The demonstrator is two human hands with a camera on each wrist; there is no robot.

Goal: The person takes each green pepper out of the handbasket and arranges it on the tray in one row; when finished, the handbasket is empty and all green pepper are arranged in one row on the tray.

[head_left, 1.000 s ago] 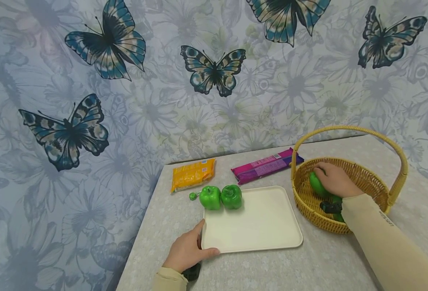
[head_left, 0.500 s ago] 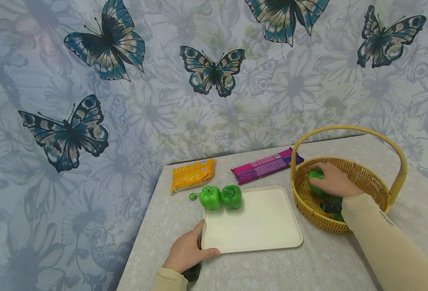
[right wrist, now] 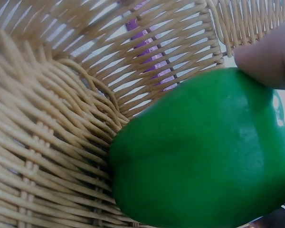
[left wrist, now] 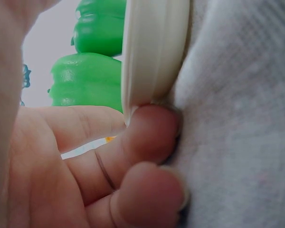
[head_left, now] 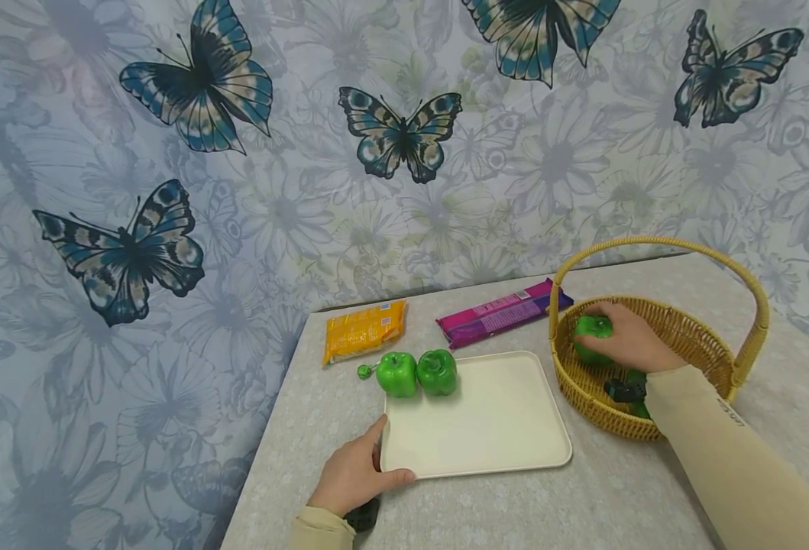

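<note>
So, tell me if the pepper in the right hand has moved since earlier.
Yes: in the head view, the pepper has shifted slightly left, toward the left rim of the basket.

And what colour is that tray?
Cream: the tray shows best in the head view.

Tray (head_left: 480, 435) on the table (head_left: 500, 512); basket (head_left: 588, 406) to its right. At the tray's far left corner, left pepper (head_left: 397, 376) and right pepper (head_left: 438, 373), side by side; at its near left corner, left hand (head_left: 351, 471). In the basket, right hand (head_left: 629, 338) and third pepper (head_left: 586, 354). Behind the tray, left packet (head_left: 365, 331) and right packet (head_left: 500, 315); behind these, wall (head_left: 294, 221).
</note>
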